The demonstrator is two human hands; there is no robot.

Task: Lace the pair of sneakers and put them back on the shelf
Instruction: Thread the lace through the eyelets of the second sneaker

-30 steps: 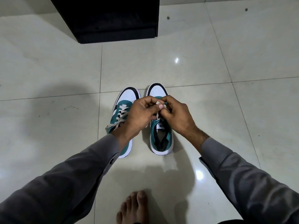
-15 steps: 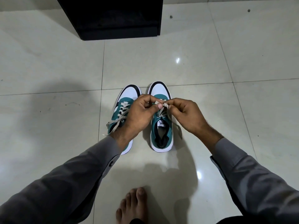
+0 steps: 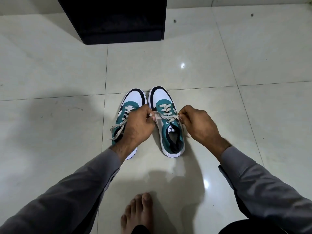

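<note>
Two teal, white and black sneakers stand side by side on the tiled floor, toes pointing away from me. The right sneaker [image 3: 170, 132] has a pale lace [image 3: 166, 117] stretched taut across its tongue. My left hand [image 3: 136, 125] pinches one end of that lace and my right hand [image 3: 197, 124] pinches the other, one on each side of the shoe. The left sneaker [image 3: 133, 100] is partly hidden under my left hand; its loose lace ends [image 3: 116, 132] hang off its left side.
A black shelf unit [image 3: 118, 19] stands on the floor beyond the shoes at the top of the view. My bare foot [image 3: 136, 213] rests on the tiles at the bottom edge. Pale glossy floor tiles [image 3: 50, 73] surround the shoes.
My hands, which were pinched together over the right sneaker's tongue, have pulled apart sideways, drawing the lace taut between them. The shoes have stayed in place.
</note>
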